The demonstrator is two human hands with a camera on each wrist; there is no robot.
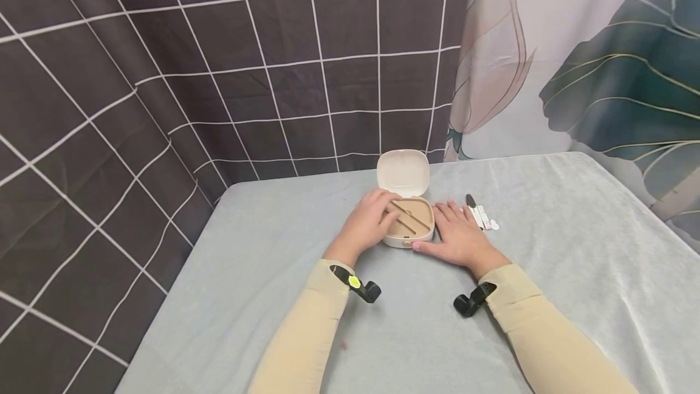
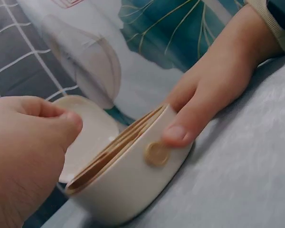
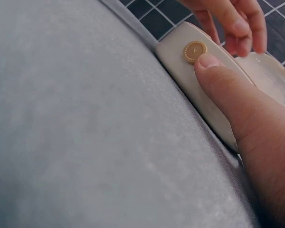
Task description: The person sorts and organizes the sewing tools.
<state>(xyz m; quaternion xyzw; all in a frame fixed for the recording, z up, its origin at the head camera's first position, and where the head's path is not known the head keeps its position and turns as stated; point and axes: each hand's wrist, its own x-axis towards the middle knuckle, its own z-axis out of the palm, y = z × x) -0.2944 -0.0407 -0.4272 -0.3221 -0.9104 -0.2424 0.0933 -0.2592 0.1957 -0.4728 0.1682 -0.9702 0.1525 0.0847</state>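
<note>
The left hand [image 1: 366, 221] hovered over the white, rounded, hinged box [image 1: 395, 242], bent fingers apart from thumb; the right hand [image 1: 459, 236], fingers straight, touched its front with the thumb.

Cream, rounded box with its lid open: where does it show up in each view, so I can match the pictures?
Head: box, right of centre, just below the middle, between left hand and right hand.
Left wrist: box, lower middle, tilted in the picture.
Right wrist: box, upper right, partly behind the right hand.
Shared landmark: the round gold clasp on its front wall, beside the right thumb.
</note>
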